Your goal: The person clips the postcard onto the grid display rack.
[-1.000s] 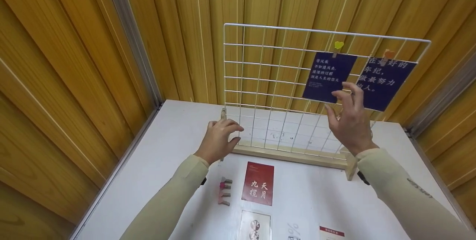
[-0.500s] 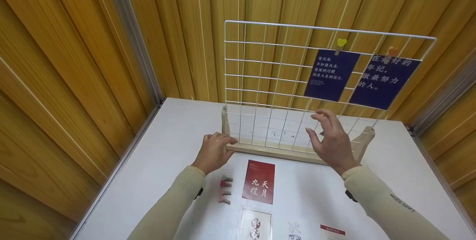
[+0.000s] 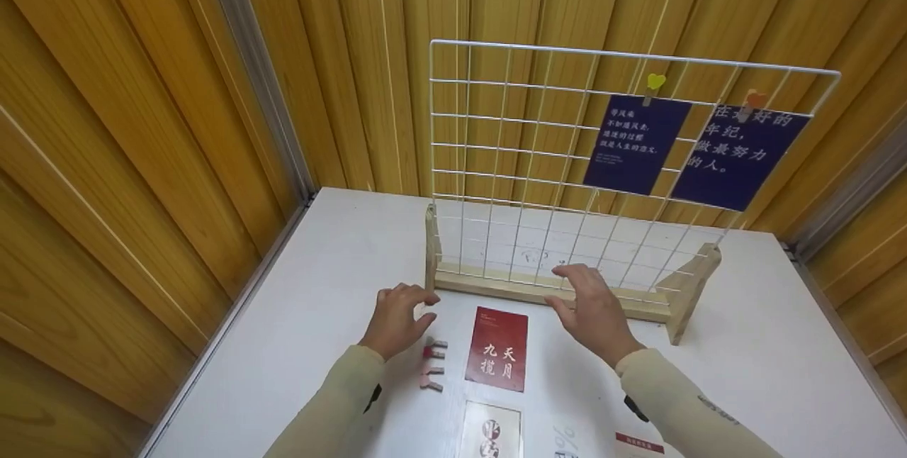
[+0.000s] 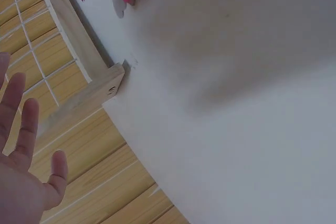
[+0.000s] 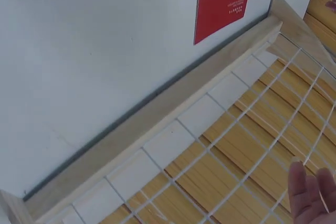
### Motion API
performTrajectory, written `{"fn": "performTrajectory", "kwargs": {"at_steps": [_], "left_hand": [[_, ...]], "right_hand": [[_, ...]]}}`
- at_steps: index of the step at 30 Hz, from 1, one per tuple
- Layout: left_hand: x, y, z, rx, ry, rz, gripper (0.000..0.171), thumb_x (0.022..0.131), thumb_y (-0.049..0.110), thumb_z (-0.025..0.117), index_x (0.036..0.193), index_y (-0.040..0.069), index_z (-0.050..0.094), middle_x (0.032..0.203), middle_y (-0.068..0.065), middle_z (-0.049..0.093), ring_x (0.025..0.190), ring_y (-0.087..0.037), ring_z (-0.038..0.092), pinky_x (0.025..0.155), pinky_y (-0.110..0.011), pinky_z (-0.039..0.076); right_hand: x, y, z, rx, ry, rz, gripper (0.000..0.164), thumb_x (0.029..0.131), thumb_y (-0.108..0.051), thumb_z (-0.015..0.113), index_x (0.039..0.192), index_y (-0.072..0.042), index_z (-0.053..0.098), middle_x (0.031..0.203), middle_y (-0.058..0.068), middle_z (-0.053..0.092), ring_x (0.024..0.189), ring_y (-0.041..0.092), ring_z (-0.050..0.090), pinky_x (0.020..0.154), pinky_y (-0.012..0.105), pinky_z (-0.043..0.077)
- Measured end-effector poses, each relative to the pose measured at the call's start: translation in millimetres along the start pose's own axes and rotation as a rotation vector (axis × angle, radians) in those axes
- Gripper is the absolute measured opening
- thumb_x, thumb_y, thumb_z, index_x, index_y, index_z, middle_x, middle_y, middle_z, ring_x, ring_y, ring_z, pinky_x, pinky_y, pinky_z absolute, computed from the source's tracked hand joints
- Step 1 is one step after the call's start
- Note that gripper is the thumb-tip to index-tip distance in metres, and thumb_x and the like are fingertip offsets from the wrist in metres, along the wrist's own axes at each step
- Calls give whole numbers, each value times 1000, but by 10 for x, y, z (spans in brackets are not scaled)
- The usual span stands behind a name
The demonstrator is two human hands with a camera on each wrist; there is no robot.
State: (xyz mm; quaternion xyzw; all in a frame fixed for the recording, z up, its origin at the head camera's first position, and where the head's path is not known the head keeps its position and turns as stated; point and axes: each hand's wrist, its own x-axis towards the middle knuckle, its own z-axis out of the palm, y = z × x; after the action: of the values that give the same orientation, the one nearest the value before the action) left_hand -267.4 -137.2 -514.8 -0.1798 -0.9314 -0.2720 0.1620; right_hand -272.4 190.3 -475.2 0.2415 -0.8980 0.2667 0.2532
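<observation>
My left hand (image 3: 398, 321) hovers near the stand's left foot, fingers loosely bent and nothing in its grasp; its spread fingers also show in the left wrist view. Several small clothespins (image 3: 434, 366) lie in a column just right of it. The right hand (image 3: 594, 313), bare of any object, is in front of the wooden base, thumb and fingers apart. Between the hands a red card (image 3: 497, 349) with white characters lies on the table. Behind them stands a white wire grid (image 3: 517, 139), where two dark blue cards (image 3: 638, 146) hang from clips, one yellow heart-shaped (image 3: 656, 81), the other orange (image 3: 755, 98).
A pale card (image 3: 490, 433) with dark round marks lies below the red one. Another card with a red band (image 3: 640, 442) is at the lower edge. The grid's wooden base (image 3: 553, 295) spans the white table (image 3: 340, 245); wood-panelled walls enclose it.
My right hand has withdrawn from the blue cards, down and left toward the table. The left hand has dropped from the grid's left side toward the clothespins. Both blue cards stay hanging.
</observation>
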Motion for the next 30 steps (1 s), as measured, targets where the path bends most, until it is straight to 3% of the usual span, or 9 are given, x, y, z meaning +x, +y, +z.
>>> {"fn": "performTrajectory", "kwargs": {"at_steps": [5,16,23,30], "left_hand": [[-112,-46,69,-15,-3,-15,20,83,11,80,101,17,75,98,5,73,93,-16,63,91,-49,39],[-200,-95,88,-25,-11,-54,20,84,13,79,104,15,75,99,5,72,95,-16,63,93,-50,38],[-229,-82,114,-42,-47,-99,21,86,14,78,106,14,75,100,6,72,96,-16,62,96,-50,37],[-260,-118,100,-33,-44,-120,21,86,14,78,107,14,75,101,6,72,97,-16,62,97,-50,37]], "right_hand": [[-166,15,271,34,-200,160,53,82,-19,82,127,-3,59,121,9,62,114,28,57,95,46,48],[-250,15,715,184,-420,366,75,79,-24,85,141,-4,50,137,14,54,130,35,47,104,52,39],[-296,65,871,225,-523,389,94,70,-25,91,145,3,42,148,24,41,139,42,34,110,54,29],[-305,92,974,251,-574,373,106,65,-29,94,148,3,37,153,28,32,142,44,25,112,55,25]]}}
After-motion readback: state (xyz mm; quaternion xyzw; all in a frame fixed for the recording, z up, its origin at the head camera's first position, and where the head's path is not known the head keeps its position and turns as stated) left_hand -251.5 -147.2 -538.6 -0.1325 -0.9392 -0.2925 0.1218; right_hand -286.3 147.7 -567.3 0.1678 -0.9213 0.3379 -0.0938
